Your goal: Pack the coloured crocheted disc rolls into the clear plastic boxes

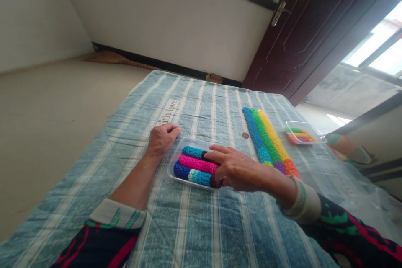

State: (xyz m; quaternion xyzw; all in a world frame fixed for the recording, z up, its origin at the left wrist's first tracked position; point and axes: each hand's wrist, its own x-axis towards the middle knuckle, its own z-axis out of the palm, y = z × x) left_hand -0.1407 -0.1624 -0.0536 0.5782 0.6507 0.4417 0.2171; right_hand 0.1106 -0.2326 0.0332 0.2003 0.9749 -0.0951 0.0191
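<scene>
In the head view a clear plastic container sits on the cloth-covered table, holding crocheted rolls side by side: a blue one with a dark end, a pink one, and a dark-blue and light-blue one with a brown end. My right hand reaches over their right ends, fingers and thumb bent around them; the fingertips are partly hidden. Beside the container's upper left corner, my left hand rests on the cloth, fingers curled closed, with nothing visible in it.
Long crocheted strips in blue, green and yellow lie right of the container. Farther right stands a second clear container with colourful rolls. A small brown disc lies near the strips. Clear plastic covers the table's right side.
</scene>
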